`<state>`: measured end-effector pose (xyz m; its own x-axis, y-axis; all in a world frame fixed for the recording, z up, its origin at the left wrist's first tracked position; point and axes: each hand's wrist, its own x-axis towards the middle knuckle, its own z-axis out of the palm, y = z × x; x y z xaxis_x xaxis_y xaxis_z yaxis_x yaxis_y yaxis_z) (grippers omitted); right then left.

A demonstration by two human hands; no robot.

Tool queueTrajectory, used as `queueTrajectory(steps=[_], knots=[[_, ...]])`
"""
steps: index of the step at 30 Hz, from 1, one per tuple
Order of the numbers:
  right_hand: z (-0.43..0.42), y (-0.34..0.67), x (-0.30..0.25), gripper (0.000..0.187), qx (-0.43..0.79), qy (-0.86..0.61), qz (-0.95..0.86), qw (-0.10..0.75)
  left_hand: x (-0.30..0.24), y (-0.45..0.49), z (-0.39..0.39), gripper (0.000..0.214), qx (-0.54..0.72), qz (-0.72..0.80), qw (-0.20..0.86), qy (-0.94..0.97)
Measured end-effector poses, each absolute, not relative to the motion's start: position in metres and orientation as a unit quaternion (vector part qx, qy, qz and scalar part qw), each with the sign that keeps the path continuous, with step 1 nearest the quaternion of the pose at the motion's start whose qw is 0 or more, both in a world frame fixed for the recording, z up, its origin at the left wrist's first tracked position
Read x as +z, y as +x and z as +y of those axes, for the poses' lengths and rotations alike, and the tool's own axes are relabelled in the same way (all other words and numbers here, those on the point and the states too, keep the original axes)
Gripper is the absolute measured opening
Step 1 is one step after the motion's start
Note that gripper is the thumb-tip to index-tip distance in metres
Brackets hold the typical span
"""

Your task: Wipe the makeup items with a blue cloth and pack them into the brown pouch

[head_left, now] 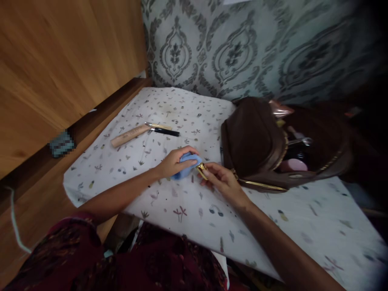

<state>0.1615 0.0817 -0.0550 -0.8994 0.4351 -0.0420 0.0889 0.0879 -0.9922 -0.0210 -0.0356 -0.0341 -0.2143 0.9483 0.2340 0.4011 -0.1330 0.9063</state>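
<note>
Above the front part of the table, my left hand (173,162) is closed on a bunched blue cloth (181,173), with the thumb lying over it. My right hand (226,181) pinches a small shiny gold tube that looks like a lipstick (201,169). Its upper end touches or nearly touches the cloth; the fingers hide part of it. Beyond my left hand lie a beige cosmetic tube (129,136), a slim black tube (166,131) and a thin gold-coloured stick (162,126), close together on the patterned white tablecloth (182,206).
An unzipped brown bag (251,133) stands just right of my right hand. Inside are a rose-gold pouch (280,109), a pink round item (293,165) and other small things. A wooden panel (69,48) borders the left side, and a patterned wall (236,52) rises behind.
</note>
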Motion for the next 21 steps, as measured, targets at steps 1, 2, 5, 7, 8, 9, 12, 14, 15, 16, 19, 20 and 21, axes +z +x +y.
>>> queueTrajectory(steps=[1, 2, 5, 7, 8, 9, 12, 14, 15, 16, 19, 20, 21], knots=[[0.081, 0.161, -0.054, 0.051, 0.656, -0.173, -0.724, 0.128, -0.034, -0.020, -0.035, 0.027, 0.510, 0.596, 0.275, 0.556], [0.080, 0.161, -0.053, 0.052, 0.662, -0.165, -0.720, 0.124, -0.034, -0.019, -0.035, 0.029, 0.521, 0.594, 0.279, 0.546], [0.078, 0.161, -0.052, 0.051, 0.680, -0.145, -0.709, 0.122, -0.036, -0.013, -0.033, 0.041, 0.545, 0.580, 0.317, 0.516], [0.076, 0.162, -0.052, 0.051, 0.695, -0.124, -0.697, 0.122, -0.037, -0.005, -0.033, 0.053, 0.547, 0.559, 0.363, 0.506], [0.075, 0.162, -0.052, 0.051, 0.704, -0.113, -0.691, 0.121, -0.037, 0.000, -0.034, 0.060, 0.548, 0.548, 0.383, 0.503], [0.075, 0.162, -0.052, 0.051, 0.713, -0.100, -0.684, 0.121, -0.036, 0.004, -0.035, 0.064, 0.549, 0.540, 0.396, 0.500], [0.074, 0.162, -0.052, 0.050, 0.735, -0.076, -0.664, 0.115, -0.035, 0.013, -0.037, 0.065, 0.551, 0.550, 0.395, 0.488], [0.074, 0.162, -0.052, 0.049, 0.742, -0.074, -0.658, 0.105, -0.034, 0.012, -0.038, 0.057, 0.532, 0.591, 0.359, 0.489], [0.074, 0.162, -0.051, 0.050, 0.743, -0.075, -0.657, 0.099, -0.035, 0.011, -0.038, 0.050, 0.520, 0.613, 0.332, 0.492], [0.075, 0.162, -0.051, 0.050, 0.744, -0.077, -0.657, 0.093, -0.035, 0.009, -0.038, 0.042, 0.511, 0.632, 0.305, 0.496], [0.074, 0.162, -0.052, 0.051, 0.747, -0.075, -0.656, 0.080, -0.036, 0.004, -0.036, 0.028, 0.505, 0.650, 0.254, 0.508], [0.074, 0.162, -0.052, 0.050, 0.745, -0.075, -0.658, 0.079, -0.036, 0.003, -0.035, 0.028, 0.508, 0.647, 0.249, 0.512], [0.073, 0.162, -0.052, 0.049, 0.739, -0.077, -0.664, 0.082, -0.036, 0.002, -0.035, 0.030, 0.510, 0.644, 0.246, 0.515]])
